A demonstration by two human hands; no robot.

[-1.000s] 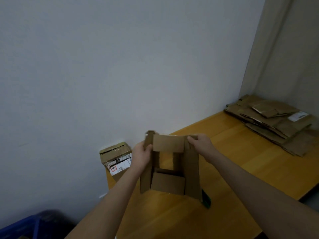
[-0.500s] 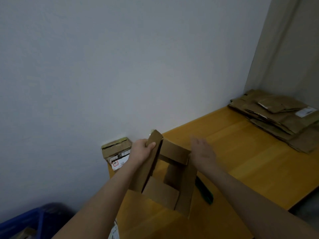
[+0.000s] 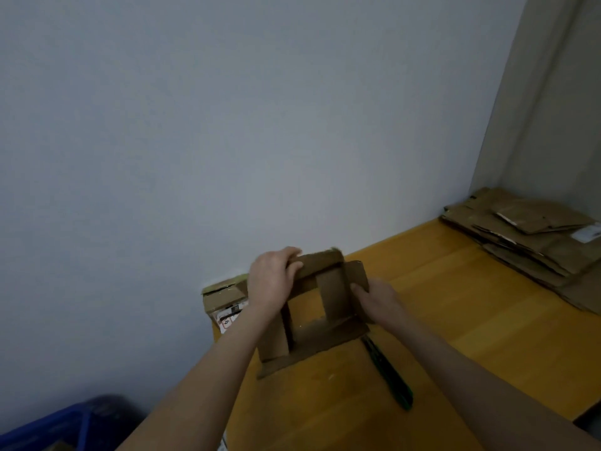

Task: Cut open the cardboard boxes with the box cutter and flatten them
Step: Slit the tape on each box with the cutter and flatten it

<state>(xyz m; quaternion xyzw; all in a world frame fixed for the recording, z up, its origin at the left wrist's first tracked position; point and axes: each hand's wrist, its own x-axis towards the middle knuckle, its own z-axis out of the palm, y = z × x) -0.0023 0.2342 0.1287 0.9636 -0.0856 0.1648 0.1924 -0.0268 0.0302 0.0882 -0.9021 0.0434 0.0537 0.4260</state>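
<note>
A small brown cardboard box (image 3: 328, 333), opened at both ends with its flaps spread, is held over the yellow wooden table (image 3: 455, 320). My left hand (image 3: 271, 279) grips its upper left flap. My right hand (image 3: 377, 299) holds the flap on its right side. The box is skewed, its lower flap touching the table. The green and black box cutter (image 3: 388, 374) lies on the table just right of the box, beside my right forearm. Another small box (image 3: 224, 296), with a white label, stands against the wall behind my left hand.
A stack of flattened cardboard (image 3: 527, 236) lies at the table's far right corner. A blue crate (image 3: 48, 431) sits low at the left, off the table. The grey wall runs along the table's far side; the table's near right edge is at the lower right.
My right hand, free half a second ago, has taken hold of the box's right flap. The box has been turned and pushed into a skewed shape, lower toward the table.
</note>
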